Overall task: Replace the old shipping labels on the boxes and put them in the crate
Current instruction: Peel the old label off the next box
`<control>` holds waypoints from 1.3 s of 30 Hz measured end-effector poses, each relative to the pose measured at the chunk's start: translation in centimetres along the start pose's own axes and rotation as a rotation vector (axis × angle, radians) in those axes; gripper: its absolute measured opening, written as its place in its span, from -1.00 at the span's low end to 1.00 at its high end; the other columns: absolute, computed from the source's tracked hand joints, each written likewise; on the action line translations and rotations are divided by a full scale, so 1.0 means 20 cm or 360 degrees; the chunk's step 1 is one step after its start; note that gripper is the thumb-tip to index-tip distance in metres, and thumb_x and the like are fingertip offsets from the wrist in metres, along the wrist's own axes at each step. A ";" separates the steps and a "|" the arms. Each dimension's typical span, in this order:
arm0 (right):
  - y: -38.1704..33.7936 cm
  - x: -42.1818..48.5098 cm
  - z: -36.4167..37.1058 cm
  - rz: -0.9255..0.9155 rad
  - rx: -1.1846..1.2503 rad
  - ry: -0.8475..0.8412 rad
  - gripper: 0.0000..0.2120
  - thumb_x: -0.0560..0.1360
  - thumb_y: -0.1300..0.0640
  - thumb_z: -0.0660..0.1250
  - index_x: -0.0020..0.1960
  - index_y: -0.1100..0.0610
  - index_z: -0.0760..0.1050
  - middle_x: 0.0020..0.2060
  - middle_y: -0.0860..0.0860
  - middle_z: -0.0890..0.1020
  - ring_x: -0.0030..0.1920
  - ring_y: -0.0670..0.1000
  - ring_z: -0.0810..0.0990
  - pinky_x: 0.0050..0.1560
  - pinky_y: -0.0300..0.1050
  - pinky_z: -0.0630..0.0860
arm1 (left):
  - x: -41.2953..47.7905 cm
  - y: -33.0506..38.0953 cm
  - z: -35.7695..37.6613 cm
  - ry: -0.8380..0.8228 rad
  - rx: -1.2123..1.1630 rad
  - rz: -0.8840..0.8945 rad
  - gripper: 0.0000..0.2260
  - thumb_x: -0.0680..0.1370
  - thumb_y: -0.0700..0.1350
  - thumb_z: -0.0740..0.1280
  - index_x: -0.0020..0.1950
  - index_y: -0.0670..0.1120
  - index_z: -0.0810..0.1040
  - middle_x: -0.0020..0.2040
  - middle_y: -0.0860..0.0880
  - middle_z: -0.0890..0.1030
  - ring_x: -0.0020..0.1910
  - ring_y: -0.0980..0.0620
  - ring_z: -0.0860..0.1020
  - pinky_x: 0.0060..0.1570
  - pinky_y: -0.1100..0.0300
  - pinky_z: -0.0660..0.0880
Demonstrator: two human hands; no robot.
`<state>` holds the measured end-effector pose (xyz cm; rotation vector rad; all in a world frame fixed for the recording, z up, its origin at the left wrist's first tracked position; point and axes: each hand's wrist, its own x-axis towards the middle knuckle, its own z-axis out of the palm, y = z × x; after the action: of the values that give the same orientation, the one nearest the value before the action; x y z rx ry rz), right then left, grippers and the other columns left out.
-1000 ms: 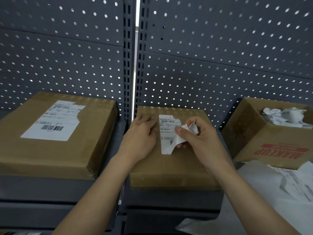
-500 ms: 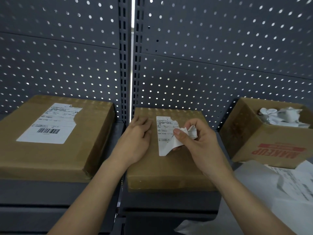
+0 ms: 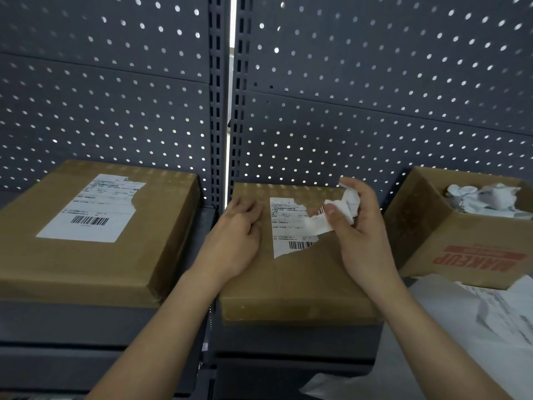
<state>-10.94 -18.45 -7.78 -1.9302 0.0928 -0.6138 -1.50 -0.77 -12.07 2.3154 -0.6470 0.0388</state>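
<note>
A brown cardboard box (image 3: 291,287) lies flat on the shelf in front of me. Its white shipping label (image 3: 288,226) is torn, and only the left part still sticks to the lid. My left hand (image 3: 233,241) presses flat on the box's left side. My right hand (image 3: 357,235) pinches a crumpled strip of torn label (image 3: 343,210) between thumb and fingers, lifted off the lid. A larger brown box (image 3: 95,252) sits to the left, its label (image 3: 92,209) missing only the top right corner.
An open cardboard box marked MAKEUP (image 3: 467,241) stands at the right, holding crumpled label scraps (image 3: 487,197). White sheets of paper (image 3: 476,321) lie below it. A dark pegboard wall (image 3: 375,111) closes off the back of the shelf (image 3: 86,327).
My right hand has pulled the torn strip up and to the right, tearing more label off; a barcode on the remaining part now shows. My left hand stays pressed on the box.
</note>
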 end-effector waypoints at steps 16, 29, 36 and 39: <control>0.10 0.13 -0.07 0.0286 -0.0092 -0.0133 -0.74 0.67 0.29 0.07 0.15 0.19 0.53 -0.12 0.14 0.60 -0.34 0.00 0.63 -0.25 -0.17 0.58 | -0.01 0.00 0.00 0.0013 0.0008 0.0020 -0.59 0.65 -0.16 0.11 0.51 -0.05 0.30 0.53 0.07 0.23 0.55 0.06 0.00 0.44 0.10 0.11; 0.13 0.27 -0.05 -0.0035 -0.0889 -0.0374 -0.80 0.56 0.23 0.30 0.07 0.01 0.63 -0.06 -0.08 0.65 -0.01 -0.06 0.57 0.04 -0.17 0.44 | 0.00 -0.01 0.01 0.0007 0.0004 0.0004 -0.60 0.64 -0.13 0.10 0.50 -0.03 0.32 0.53 0.06 0.25 0.55 0.07 0.01 0.45 -0.03 0.20; 0.11 0.31 -0.01 -0.0085 -0.0961 -0.0474 -0.69 0.61 0.27 0.12 0.21 0.10 0.57 -0.04 0.08 0.64 -0.03 0.07 0.54 -0.07 -0.38 0.36 | 0.01 -0.01 0.02 0.0015 0.0023 0.0012 -0.60 0.63 -0.13 0.11 0.48 -0.04 0.35 0.52 0.08 0.26 0.55 0.08 0.02 0.43 -0.02 0.24; 0.13 0.34 0.01 0.0002 -0.1093 -0.0477 -0.84 0.55 0.10 0.27 0.03 -0.01 0.61 -0.16 -0.02 0.63 -0.17 -0.04 0.56 -0.29 -0.34 0.36 | 0.01 -0.01 0.02 0.0021 0.0016 0.0024 -0.61 0.63 -0.13 0.10 0.46 -0.04 0.37 0.51 0.08 0.28 0.54 0.08 0.03 0.41 -0.03 0.27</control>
<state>-4.39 -21.69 -7.67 -2.6644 0.1249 -0.2966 -1.34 -0.95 -12.40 2.3182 -0.6594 0.0643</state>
